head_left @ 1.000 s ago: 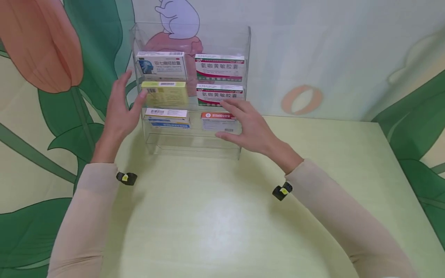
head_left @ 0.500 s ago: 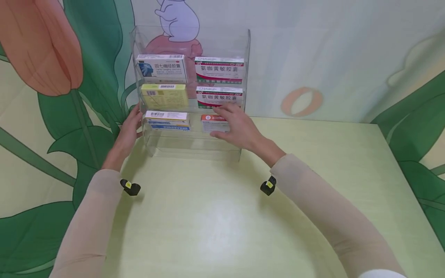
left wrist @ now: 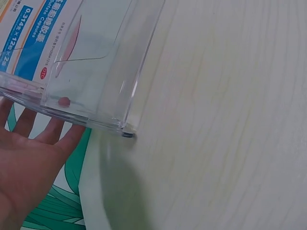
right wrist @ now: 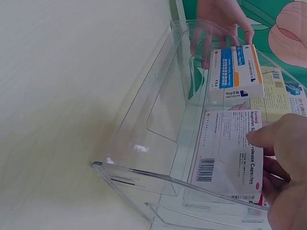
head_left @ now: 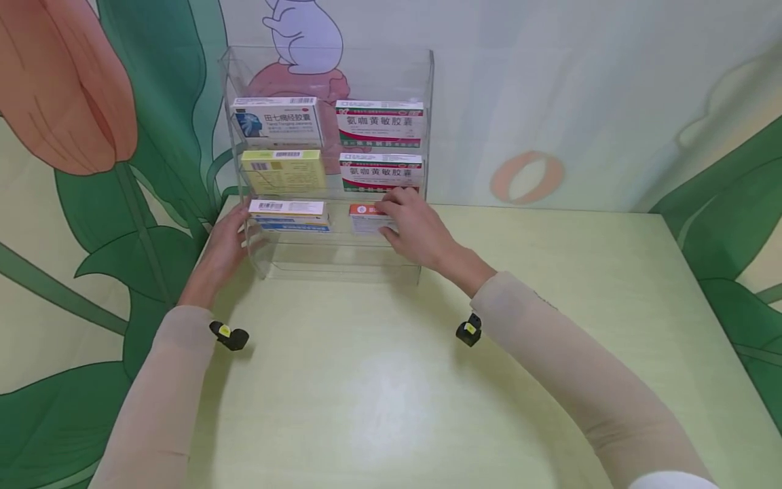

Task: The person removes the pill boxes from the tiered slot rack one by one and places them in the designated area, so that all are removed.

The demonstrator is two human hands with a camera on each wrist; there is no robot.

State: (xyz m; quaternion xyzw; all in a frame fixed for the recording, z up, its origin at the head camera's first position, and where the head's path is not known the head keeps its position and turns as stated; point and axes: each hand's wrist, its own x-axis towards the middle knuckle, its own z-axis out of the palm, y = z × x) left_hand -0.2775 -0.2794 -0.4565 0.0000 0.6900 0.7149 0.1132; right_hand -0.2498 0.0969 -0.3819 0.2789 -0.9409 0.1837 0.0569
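Observation:
A clear acrylic tiered rack [head_left: 330, 258] holds medicine boxes in two columns. My right hand [head_left: 421, 231] pinches the white ibuprofen box [right wrist: 225, 153] with an orange top, at the lower right. In the right wrist view the thumb lies on its printed front and the other fingers are at its top edge. My left hand [head_left: 225, 246] is at the rack's left side, its extended fingers [left wrist: 53, 129] against the clear side panel. Beside that panel, on the lowest filled tier, sits a white-and-blue capsule box [head_left: 288, 214].
Above are a yellow box [head_left: 284, 171], a white box with a blue head picture [head_left: 277, 122], and two red-and-green striped boxes [head_left: 380, 125] on the right. The pale table [head_left: 366, 380] extends in front; a printed curtain [head_left: 550, 102] hangs behind.
My left hand has come down from beside the yellow box to the rack's lower left side. My right hand has moved left and closed its fingers on the ibuprofen box.

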